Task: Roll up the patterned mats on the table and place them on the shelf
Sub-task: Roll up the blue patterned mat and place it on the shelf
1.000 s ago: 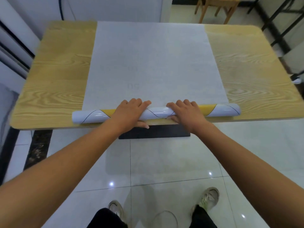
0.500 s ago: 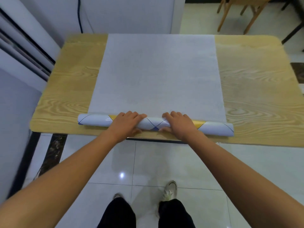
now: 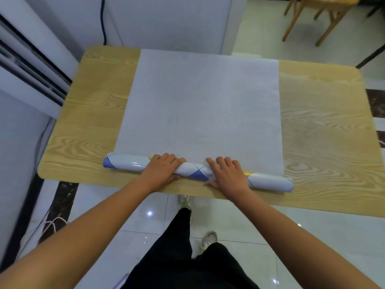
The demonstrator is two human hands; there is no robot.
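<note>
One mat (image 3: 198, 113); left hand (image 3: 162, 172), right hand (image 3: 227, 177) grip it.

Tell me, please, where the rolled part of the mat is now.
In the head view, the roll lies along the near edge of the table, gripped by the left hand and right hand, with the flat mat stretching away behind it.

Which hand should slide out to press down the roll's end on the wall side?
Left. The left hand grips the rolled mat on that side, with bare roll between it and that end. The right hand sits beyond the middle and would have to cross.
</note>
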